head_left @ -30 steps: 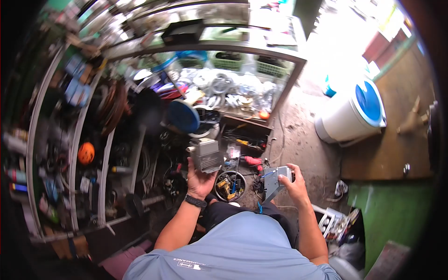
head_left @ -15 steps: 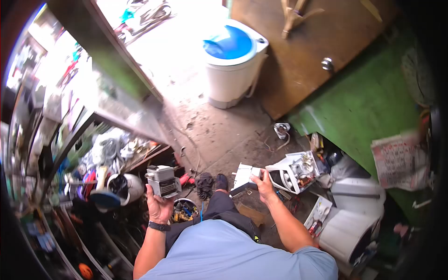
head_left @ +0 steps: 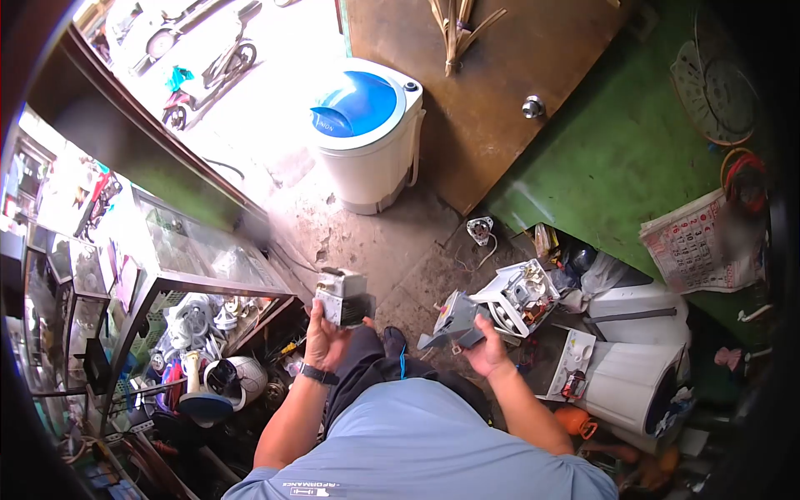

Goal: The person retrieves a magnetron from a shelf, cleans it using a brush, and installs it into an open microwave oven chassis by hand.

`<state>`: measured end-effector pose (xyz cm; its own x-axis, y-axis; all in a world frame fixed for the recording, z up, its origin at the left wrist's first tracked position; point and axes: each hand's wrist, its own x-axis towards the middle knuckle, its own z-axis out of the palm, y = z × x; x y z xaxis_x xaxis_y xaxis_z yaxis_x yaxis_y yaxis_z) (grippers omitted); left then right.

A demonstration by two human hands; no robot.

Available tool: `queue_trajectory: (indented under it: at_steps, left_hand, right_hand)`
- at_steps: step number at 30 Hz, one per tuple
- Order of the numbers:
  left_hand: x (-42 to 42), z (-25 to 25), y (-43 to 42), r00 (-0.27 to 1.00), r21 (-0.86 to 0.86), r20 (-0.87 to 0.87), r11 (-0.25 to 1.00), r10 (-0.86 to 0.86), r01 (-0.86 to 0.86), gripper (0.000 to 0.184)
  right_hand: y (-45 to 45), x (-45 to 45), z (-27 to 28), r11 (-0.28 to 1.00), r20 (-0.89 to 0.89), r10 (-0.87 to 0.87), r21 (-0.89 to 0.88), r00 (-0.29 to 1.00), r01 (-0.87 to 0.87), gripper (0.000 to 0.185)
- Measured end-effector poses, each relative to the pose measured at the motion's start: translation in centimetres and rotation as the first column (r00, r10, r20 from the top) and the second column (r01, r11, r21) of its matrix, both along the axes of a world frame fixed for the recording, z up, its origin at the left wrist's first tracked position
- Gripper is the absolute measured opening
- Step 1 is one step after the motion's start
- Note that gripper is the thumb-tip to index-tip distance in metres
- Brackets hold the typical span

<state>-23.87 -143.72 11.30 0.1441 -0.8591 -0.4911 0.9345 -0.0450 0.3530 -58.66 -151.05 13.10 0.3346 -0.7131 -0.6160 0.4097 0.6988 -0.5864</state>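
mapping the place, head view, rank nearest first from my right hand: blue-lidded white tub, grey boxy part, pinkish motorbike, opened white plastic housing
1. Grey boxy part, in the right hand
2. Opened white plastic housing, just right
3. Blue-lidded white tub, ahead left
4. Pinkish motorbike, outside, upper left

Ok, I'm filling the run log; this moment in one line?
left hand: holds boxy unit | right hand: holds grey housing | white tub: upright on floor

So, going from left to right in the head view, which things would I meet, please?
Glass display case, boxy unit in the left hand, grey unit in the right hand, doorknob, calendar sheet.
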Motion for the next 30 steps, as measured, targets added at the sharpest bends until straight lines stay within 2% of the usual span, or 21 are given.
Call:
queue_trajectory:
  at_steps: [2,5,7,10,12,14,15,17,20,21,24,30]
  left_hand:
    - [0.2,-0.4,0.0,1.0,-0.003,0.008,1.0,0.009,-0.009,0.064]
    - [0.1,-0.1,-1.3,1.0,-0.036,0.029,0.999,0.007,-0.006,0.065]
    - [0.2,0.3,-1.5,0.999,-0.043,0.044,0.999,-0.011,0.013,0.066]
    - [0.3,1.2,-3.2,0.997,-0.021,-0.074,1.0,0.001,-0.003,0.065]
    - [1.1,1.0,-4.4,0.985,0.0,-0.163,0.999,-0.046,0.046,0.056]
    - [1.3,1.9,-6.2,0.991,0.004,-0.105,0.996,-0.087,0.088,0.053]
    - [1.9,1.2,-7.0,0.986,0.016,-0.087,0.99,-0.14,0.142,0.053]
    - [3.0,0.0,-8.1,0.966,0.012,-0.069,0.968,-0.25,0.252,0.059]
    - [3.7,-0.5,-10.6,0.946,0.008,-0.027,0.946,-0.323,0.323,0.062]
    - [3.5,-0.6,-11.6,0.937,-0.005,-0.04,0.938,-0.346,0.346,0.062]
    - [3.0,-2.1,-14.0,0.91,-0.015,-0.097,0.914,-0.404,0.404,0.059]
    - [-3.2,-1.9,-16.9,0.863,-0.021,-0.092,0.868,-0.496,0.496,0.058]
  right_hand:
    - [-1.1,0.0,1.1,0.998,0.025,-0.007,0.062,1.0,0.006,0.048]
    - [-2.7,1.2,3.7,1.0,0.041,0.004,0.018,0.999,-0.005,0.052]
    - [-3.4,2.4,5.1,1.0,0.124,-0.003,0.02,0.992,0.001,0.056]
    - [-4.0,4.1,3.8,0.99,0.229,-0.092,0.127,0.969,0.064,0.053]
    - [-4.1,5.3,1.3,0.98,0.277,-0.141,0.178,0.95,0.093,0.046]
    - [-4.2,6.8,-0.1,0.968,0.297,-0.187,0.219,0.937,0.124,0.039]
    - [-4.4,7.5,-0.6,0.962,0.294,-0.219,0.225,0.93,0.155,0.039]
    - [-3.8,8.6,-1.5,0.939,0.173,-0.257,0.275,0.951,0.204,0.035]
    - [-2.9,8.8,-1.9,0.937,0.158,-0.283,0.255,0.946,0.238,0.034]
    - [-2.6,8.5,-1.5,0.938,0.214,-0.293,0.254,0.932,0.237,0.034]
    - [-1.5,7.5,1.6,0.843,0.102,-0.47,0.347,0.877,0.411,0.035]
    - [2.3,1.4,-1.9,0.813,0.199,-0.559,0.323,0.805,0.485,0.042]
